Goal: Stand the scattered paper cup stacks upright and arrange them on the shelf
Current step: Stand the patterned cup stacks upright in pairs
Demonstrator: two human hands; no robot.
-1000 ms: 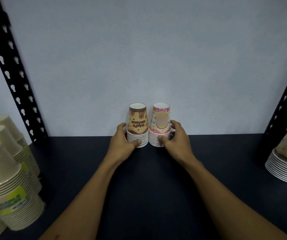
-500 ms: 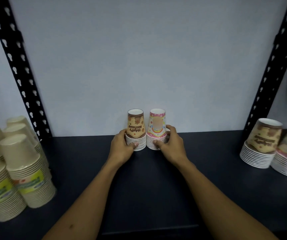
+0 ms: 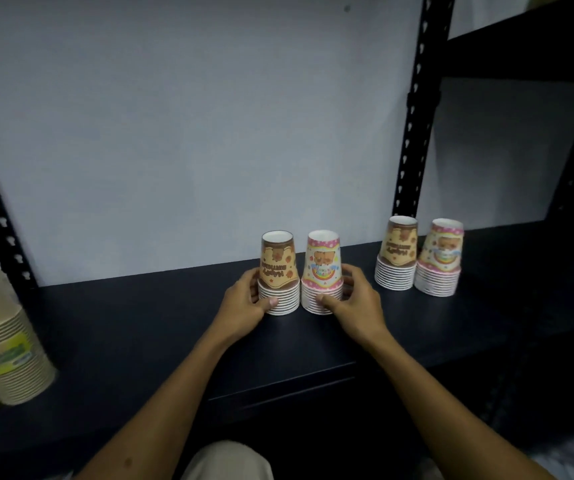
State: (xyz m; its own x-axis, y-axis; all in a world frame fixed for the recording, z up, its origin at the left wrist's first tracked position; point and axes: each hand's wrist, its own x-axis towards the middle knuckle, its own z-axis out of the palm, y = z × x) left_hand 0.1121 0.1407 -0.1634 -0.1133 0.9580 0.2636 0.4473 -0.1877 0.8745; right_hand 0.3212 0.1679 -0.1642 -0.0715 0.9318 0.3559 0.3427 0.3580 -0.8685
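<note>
Brown cup stack in L hand grip | pink cup stack in R hand grip | both upright, touching

two cup stacks are standing side by side mid-shelf, near the back wall; two more stacks are sitting to their right, before an upright post, and taller stacks are crowding the shelf's left end
</note>
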